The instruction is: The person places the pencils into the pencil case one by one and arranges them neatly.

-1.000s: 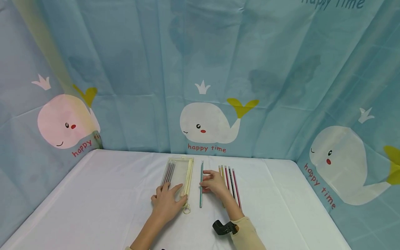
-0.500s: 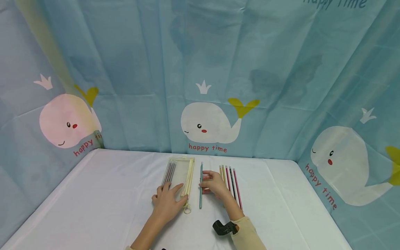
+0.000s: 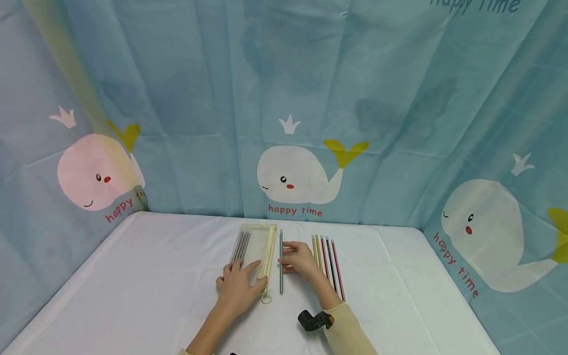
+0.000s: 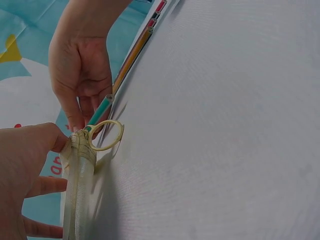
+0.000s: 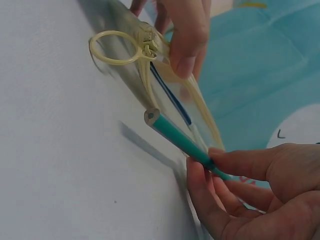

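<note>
Flat on the white table lies a clear pencil case (image 3: pixel 261 241) with a pale yellow zipper edge and a ring pull (image 5: pixel 114 47). Several dark pencils (image 3: pixel 241 244) show along its left side. My left hand (image 3: pixel 238 286) rests on the case with fingers spread, its thumb against the zipper edge. Just right of the case, my right hand (image 3: pixel 301 260) pinches a teal pencil (image 5: pixel 177 137) between thumb and fingers. The pencil's flat end points toward me, and it runs nearly parallel to the zipper edge. In the right wrist view its end overlaps the case's edge.
To the right of my right hand, several pencils (image 3: pixel 324 251) in yellow, red and black lie side by side, partly behind my forearm. A black camera mount (image 3: pixel 312 320) sits at my right wrist. A blue whale-print curtain (image 3: pixel 199 162) stands behind the table.
My right hand has moved slightly left with the teal pencil, bringing it closer to the zipper edge. My left hand stays in place on the case.
</note>
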The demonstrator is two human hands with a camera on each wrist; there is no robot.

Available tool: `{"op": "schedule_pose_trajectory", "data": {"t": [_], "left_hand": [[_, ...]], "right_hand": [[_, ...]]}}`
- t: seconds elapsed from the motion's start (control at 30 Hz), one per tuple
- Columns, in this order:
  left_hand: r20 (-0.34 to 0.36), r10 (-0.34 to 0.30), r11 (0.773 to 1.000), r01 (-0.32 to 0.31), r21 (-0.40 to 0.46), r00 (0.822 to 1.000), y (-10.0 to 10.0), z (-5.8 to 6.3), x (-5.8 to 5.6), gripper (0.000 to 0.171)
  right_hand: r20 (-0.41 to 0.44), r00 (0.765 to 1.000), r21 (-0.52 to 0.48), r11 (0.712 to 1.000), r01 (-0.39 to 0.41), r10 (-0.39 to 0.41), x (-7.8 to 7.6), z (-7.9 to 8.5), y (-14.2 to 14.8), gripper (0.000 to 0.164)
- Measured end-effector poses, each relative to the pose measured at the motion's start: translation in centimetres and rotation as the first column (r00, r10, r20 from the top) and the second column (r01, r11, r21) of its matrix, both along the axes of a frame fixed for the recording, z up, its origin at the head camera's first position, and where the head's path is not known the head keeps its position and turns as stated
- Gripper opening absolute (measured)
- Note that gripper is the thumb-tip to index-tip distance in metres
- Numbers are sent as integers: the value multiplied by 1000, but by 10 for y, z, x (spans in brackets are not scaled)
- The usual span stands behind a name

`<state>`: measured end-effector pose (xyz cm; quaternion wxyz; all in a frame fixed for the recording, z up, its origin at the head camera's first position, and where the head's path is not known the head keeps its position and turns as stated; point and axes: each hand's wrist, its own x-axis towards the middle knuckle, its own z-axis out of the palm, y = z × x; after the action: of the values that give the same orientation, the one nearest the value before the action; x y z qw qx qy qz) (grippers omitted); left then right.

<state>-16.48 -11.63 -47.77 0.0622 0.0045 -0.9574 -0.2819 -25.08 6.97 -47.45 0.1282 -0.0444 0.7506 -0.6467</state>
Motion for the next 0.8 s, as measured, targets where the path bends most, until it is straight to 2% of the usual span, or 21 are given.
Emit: {"op": "schedule_pose_trajectory", "data": {"t": [0.3,0.8], "left_hand": [[-5,-6,1000,6,-12,1000,0,-1,1,48],[-19,-4,1000,4,0,1000,1,-2,2,48]], "right_hand": [[-44,999,10,1000,-13,14,0,2,-9,50],[-52,999,-17,1000,-10,9,-3,0,-25,47]]}}
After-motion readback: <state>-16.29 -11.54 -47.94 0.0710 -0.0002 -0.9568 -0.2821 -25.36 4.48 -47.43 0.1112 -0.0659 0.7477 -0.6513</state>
